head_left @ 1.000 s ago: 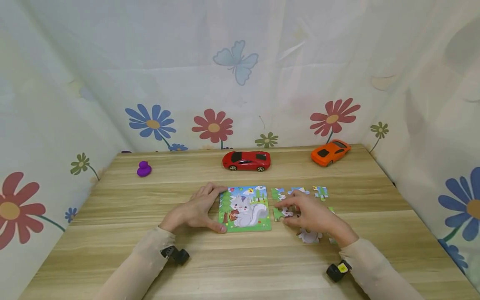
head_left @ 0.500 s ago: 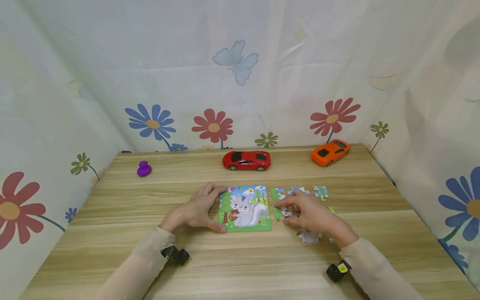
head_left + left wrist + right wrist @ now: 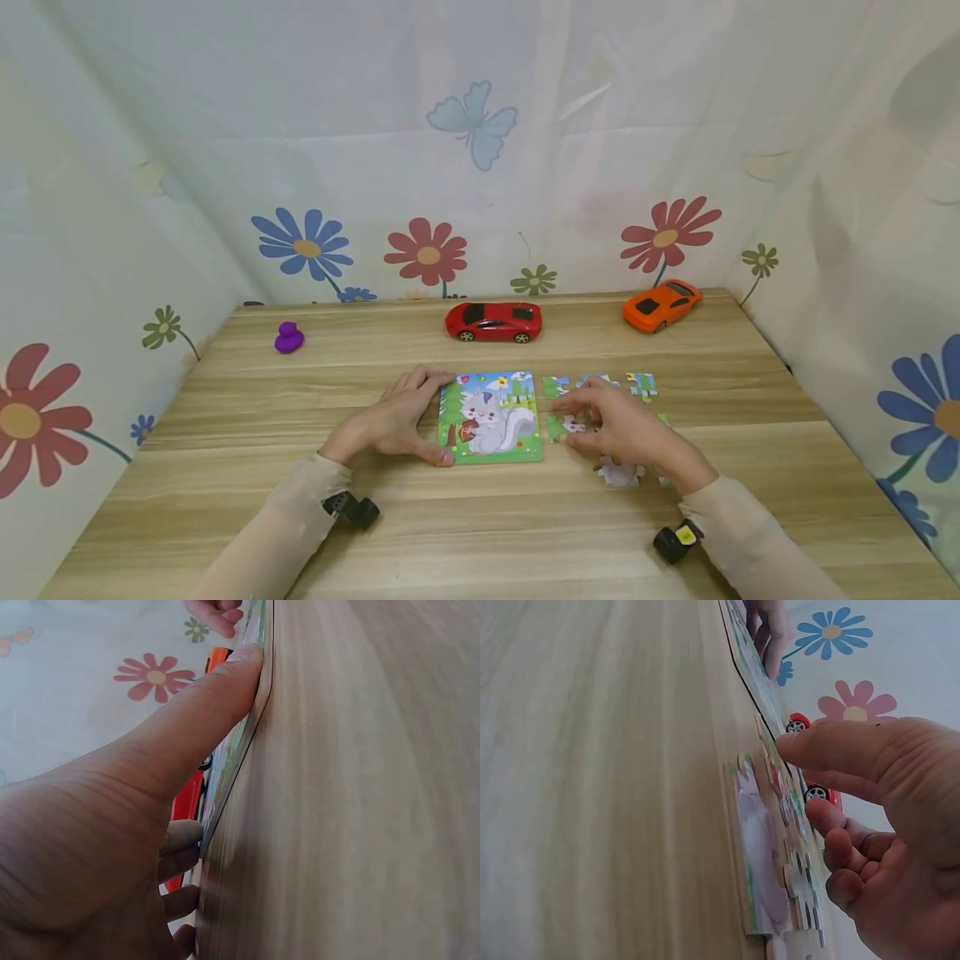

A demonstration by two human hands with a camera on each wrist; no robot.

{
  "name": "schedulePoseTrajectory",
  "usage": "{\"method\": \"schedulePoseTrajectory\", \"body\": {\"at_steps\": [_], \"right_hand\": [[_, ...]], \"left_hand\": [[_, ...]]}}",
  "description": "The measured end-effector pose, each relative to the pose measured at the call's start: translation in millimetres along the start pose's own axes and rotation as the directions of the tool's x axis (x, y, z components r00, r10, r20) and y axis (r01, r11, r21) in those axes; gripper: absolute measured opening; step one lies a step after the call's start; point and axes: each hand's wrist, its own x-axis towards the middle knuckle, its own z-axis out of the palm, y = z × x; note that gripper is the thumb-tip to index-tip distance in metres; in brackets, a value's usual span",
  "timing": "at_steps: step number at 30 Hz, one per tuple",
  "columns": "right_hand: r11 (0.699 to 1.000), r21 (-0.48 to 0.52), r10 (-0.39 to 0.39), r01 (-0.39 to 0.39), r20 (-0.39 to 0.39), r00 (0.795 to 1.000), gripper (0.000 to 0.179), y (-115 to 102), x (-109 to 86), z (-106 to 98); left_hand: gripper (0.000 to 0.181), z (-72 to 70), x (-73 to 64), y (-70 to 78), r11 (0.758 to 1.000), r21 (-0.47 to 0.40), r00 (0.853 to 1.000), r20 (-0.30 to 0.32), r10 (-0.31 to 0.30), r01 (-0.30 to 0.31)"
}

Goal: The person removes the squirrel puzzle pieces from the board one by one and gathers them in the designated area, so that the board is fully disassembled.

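Observation:
A square picture board [image 3: 491,433] with a grey squirrel lies flat on the wooden table. My left hand [image 3: 390,423] holds it at its left side, thumb at the near corner and forefinger at the far corner. To its right, my right hand [image 3: 630,427] pinches a green-and-pink jigsaw piece [image 3: 557,429] at the table between thumb and forefinger. Other jigsaw pieces lie round that hand, among them a tree piece [image 3: 555,387], a blue-and-green piece [image 3: 642,384] and a grey-white piece [image 3: 619,472]. The hand hides part of the group.
Behind the board stands a red toy car [image 3: 492,322], with an orange toy car [image 3: 662,306] at the back right. A purple toy duck [image 3: 288,337] sits at the back left. A flowered curtain [image 3: 480,208] closes off the table's far edge and sides.

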Motion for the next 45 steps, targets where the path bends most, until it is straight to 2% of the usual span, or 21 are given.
{"method": "schedulePoseTrajectory", "body": {"at_steps": [6, 11, 15, 18, 26, 34, 41, 45], "right_hand": [[0.999, 0.032, -0.015, 0.017, -0.039, 0.999, 0.056, -6, 5.8, -1], [0.995, 0.097, -0.011, 0.016, -0.045, 0.999, 0.062, -21, 14.6, -4], [0.988, 0.142, -0.048, 0.054, -0.046, 0.998, 0.063, -35, 24.3, -5], [0.981, 0.165, -0.091, 0.098, -0.051, 0.995, 0.065, -44, 32.7, -3], [0.97, 0.212, -0.105, 0.119, -0.079, 0.991, 0.079, -67, 54.5, 10], [0.965, 0.199, -0.159, 0.172, -0.077, 0.984, 0.07, -79, 66.1, 22], [0.963, 0.203, -0.18, 0.178, -0.007, 0.984, 0.065, -79, 72.0, 46], [0.975, 0.155, -0.166, 0.16, 0.024, 0.986, 0.063, -79, 70.6, 57]], "left_hand": [[0.128, -0.3, 0.0, -0.2, 1.0, -0.001, 1.0, 0.0, 0.001, -0.001], [0.129, 0.0, -0.2, -0.2, 1.0, 0.007, 1.0, 0.008, -0.006, 0.006], [0.129, 0.0, -0.6, 0.2, 1.0, 0.004, 1.0, 0.002, -0.004, 0.004], [0.129, 0.5, -0.3, 0.1, 1.0, 0.003, 1.0, -0.002, 0.0, 0.0], [0.127, -0.3, 0.4, 0.0, 1.0, -0.006, 1.0, -0.003, 0.002, -0.002], [0.128, -1.6, 0.4, 0.6, 1.0, 0.01, 1.0, 0.005, -0.001, 0.001], [0.127, -2.0, -0.5, -0.5, 1.0, 0.006, 1.0, 0.0, -0.004, 0.004], [0.126, -1.5, -1.2, -0.4, 1.0, 0.003, 1.0, -0.004, 0.005, -0.005]]}}
